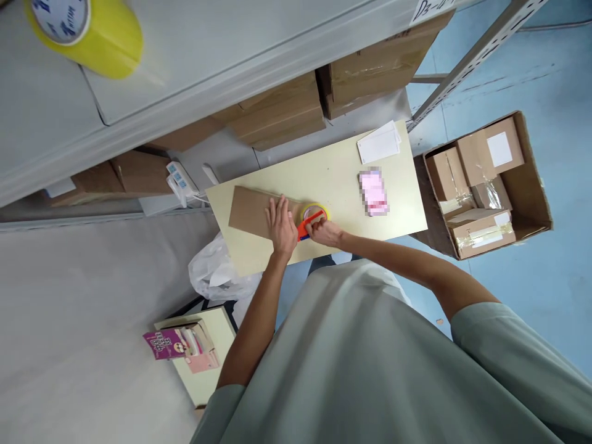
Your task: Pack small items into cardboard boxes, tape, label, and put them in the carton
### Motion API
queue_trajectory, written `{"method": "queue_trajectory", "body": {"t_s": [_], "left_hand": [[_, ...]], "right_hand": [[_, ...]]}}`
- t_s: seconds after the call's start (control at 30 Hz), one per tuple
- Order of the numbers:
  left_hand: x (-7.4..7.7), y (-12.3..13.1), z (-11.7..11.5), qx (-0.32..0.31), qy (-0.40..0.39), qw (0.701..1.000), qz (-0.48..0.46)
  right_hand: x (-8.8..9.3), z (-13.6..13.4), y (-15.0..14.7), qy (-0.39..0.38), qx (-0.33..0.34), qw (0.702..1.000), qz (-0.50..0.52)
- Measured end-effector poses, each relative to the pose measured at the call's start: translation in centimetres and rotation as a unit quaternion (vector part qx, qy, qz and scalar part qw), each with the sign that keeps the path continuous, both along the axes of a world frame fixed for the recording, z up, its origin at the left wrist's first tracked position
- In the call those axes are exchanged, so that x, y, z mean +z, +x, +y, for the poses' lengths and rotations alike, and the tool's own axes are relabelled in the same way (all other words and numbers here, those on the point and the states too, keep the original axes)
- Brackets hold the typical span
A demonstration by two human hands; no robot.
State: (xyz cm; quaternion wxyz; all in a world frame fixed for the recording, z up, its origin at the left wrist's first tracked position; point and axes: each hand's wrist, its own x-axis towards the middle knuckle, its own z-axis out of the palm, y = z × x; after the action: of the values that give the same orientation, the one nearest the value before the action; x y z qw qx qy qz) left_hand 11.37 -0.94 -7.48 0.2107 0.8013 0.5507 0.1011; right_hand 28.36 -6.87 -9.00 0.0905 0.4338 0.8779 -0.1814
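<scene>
A long brown cardboard box [250, 211] lies on the cream table [337, 166]. My left hand [282, 227] rests on the box toward its right end, fingers stretched out flat. Closed around a red tape dispenser [303, 230] is my right hand [326, 233], at the box's right end. The dispenser carries a roll of yellow-edged tape [327, 213]. Whether tape is stuck to the box there is hidden by my hands.
White papers [379, 143] and a pink blurred item [374, 192] lie on the table's right part. A large open carton [531, 203] of smaller boxes stands right. Shelving with a yellow tape roll [115, 43] runs along the back. A plastic bag [215, 271] hangs left.
</scene>
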Motion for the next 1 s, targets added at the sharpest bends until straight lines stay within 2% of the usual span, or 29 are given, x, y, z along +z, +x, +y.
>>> {"method": "queue_trajectory", "body": {"t_s": [0.17,0.27,0.33,0.43,0.53,0.6,0.77,0.87,1.0], "left_hand": [[-0.2,-0.1,-1.9,-0.067,0.008,0.998,-0.014],[-0.4,-0.5,-1.8,-0.075,0.012,0.997,-0.016],[-0.6,-0.7,-1.7,-0.080,0.016,0.996,-0.021],[-0.8,-0.9,-1.8,-0.090,0.023,0.995,-0.031],[-0.9,-1.0,-1.9,-0.090,0.024,0.995,-0.040],[-0.9,-1.0,-1.9,-0.091,0.020,0.995,-0.040],[-0.8,-1.0,-1.7,-0.100,0.014,0.994,-0.037],[-0.5,-1.0,-1.8,-0.104,0.010,0.994,-0.032],[0.6,-1.2,-1.6,-0.118,-0.014,0.993,-0.029]], "right_hand": [[0.5,-2.8,-3.0,-0.019,-0.049,0.998,0.017],[0.5,-3.1,-2.5,-0.037,-0.072,0.997,0.016],[0.3,-3.2,-0.5,-0.054,-0.087,0.995,0.005],[0.1,-2.8,4.2,-0.069,-0.120,0.990,-0.027],[0.1,-1.4,8.5,-0.066,-0.165,0.981,-0.074],[0.2,0.2,9.7,-0.050,-0.164,0.983,-0.072],[0.4,3.2,7.9,-0.028,-0.156,0.986,-0.051],[0.3,3.7,6.8,-0.026,-0.154,0.986,-0.049],[0.2,3.6,6.7,-0.026,-0.141,0.989,-0.041]]}}
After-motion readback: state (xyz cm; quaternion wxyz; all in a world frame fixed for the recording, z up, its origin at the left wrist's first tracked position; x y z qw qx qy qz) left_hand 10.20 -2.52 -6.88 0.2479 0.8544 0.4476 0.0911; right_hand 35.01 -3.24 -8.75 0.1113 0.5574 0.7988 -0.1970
